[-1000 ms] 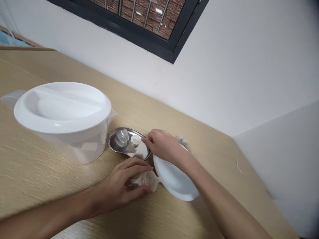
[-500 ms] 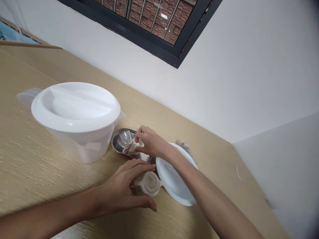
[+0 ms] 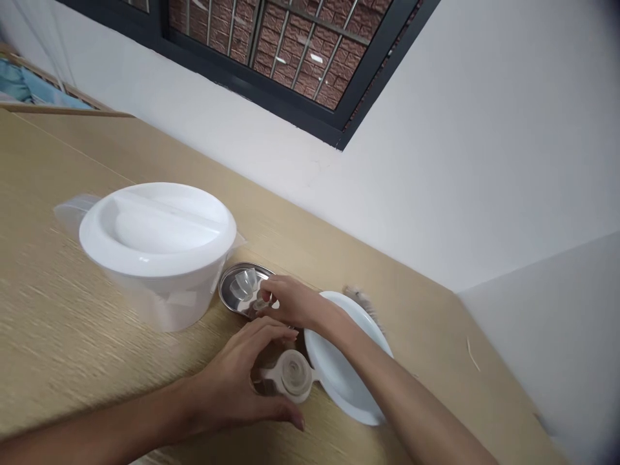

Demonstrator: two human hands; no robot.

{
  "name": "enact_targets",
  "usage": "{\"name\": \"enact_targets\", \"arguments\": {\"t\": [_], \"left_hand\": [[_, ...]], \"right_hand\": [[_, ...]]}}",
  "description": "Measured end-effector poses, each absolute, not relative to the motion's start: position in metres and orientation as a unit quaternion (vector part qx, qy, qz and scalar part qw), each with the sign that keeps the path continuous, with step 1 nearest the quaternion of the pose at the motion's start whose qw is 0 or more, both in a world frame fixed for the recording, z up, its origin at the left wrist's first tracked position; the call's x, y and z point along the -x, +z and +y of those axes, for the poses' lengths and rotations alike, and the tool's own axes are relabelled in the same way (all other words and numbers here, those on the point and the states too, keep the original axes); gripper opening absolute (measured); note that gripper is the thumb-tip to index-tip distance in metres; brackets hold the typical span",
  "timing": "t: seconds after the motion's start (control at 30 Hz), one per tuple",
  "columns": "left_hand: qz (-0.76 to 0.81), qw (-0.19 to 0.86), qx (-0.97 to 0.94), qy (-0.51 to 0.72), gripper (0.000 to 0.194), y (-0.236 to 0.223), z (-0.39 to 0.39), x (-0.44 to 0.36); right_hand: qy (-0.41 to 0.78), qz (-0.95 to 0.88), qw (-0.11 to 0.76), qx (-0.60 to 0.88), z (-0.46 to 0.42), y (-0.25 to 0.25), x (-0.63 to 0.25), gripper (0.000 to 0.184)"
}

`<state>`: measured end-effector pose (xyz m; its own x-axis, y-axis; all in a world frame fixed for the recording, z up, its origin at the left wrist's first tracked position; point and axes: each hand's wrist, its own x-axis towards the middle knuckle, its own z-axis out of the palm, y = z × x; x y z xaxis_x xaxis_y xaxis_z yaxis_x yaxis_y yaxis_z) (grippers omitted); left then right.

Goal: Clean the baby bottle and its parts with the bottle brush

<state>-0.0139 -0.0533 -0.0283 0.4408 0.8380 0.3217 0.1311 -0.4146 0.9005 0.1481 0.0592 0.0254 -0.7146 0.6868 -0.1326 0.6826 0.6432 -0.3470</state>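
My left hand (image 3: 245, 371) is curved, thumb and fingers spread apart, around a small round translucent plastic piece (image 3: 295, 374) with ring-like markings and a tab on each side. A gap shows between the thumb and this piece. Over the oval metal tray (image 3: 227, 300) is my right hand (image 3: 288, 300), its fingers bent together at a small clear plastic piece (image 3: 263, 302), mostly hidden by them. Beside it in the tray lies a clear curved plastic cup (image 3: 245, 284). A pale blue-white plate (image 3: 334, 368) sits partly under my right forearm.
A large translucent pitcher (image 3: 165, 303) with a white lid (image 3: 167, 213) stands on the wooden table (image 3: 58, 290) at the left. Behind the plate lies a grey, feathery-looking item (image 3: 363, 300). The wall and a barred window (image 3: 271, 45) border the table's far side.
The view has tilted up slightly, so the table things sit lower. My right hand has lowered the clear piece toward the tray. My left hand's fingers stand a little farther from the round piece.
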Motion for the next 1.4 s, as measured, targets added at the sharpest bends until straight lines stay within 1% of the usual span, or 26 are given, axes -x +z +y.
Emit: {"name": "enact_targets", "arguments": {"t": [0.23, 0.37, 0.43, 0.57, 0.8, 0.87, 0.97, 1.03, 1.2, 1.4], "left_hand": [[0.313, 0.434, -0.726, 0.432, 0.078, -0.032, -0.054, 0.013], [0.31, 0.432, -0.724, 0.439, 0.077, -0.03, -0.055, 0.013], [0.312, 0.433, -0.726, 0.433, 0.075, -0.029, -0.055, 0.013], [0.315, 0.423, -0.733, 0.429, 0.074, -0.031, -0.053, 0.013], [0.31, 0.408, -0.745, 0.427, 0.072, -0.037, -0.052, 0.014], [0.305, 0.407, -0.746, 0.43, 0.072, -0.036, -0.052, 0.014], [0.301, 0.403, -0.748, 0.432, 0.071, -0.035, -0.051, 0.015], [0.3, 0.403, -0.75, 0.43, 0.071, -0.035, -0.051, 0.015], [0.3, 0.404, -0.756, 0.42, 0.07, -0.037, -0.05, 0.016], [0.307, 0.404, -0.753, 0.419, 0.068, -0.035, -0.049, 0.017]], "right_hand": [[0.22, -0.884, 0.013, 0.413, 0.054, 0.037, -0.154, 0.018], [0.239, -0.868, 0.033, 0.435, 0.056, 0.048, -0.167, 0.036], [0.24, -0.863, 0.042, 0.442, 0.06, 0.05, -0.173, 0.04], [0.229, -0.857, 0.048, 0.46, 0.069, 0.045, -0.175, 0.03], [0.199, -0.872, 0.035, 0.445, 0.078, 0.027, -0.168, 0.032], [0.19, -0.877, 0.023, 0.44, 0.081, 0.023, -0.169, 0.028], [0.176, -0.883, 0.003, 0.435, 0.082, 0.021, -0.168, 0.016], [0.164, -0.884, -0.008, 0.437, 0.081, 0.022, -0.167, 0.012], [0.127, -0.876, -0.025, 0.465, 0.073, 0.024, -0.159, 0.016], [0.09, -0.865, -0.033, 0.492, 0.069, 0.019, -0.153, 0.024]]}}
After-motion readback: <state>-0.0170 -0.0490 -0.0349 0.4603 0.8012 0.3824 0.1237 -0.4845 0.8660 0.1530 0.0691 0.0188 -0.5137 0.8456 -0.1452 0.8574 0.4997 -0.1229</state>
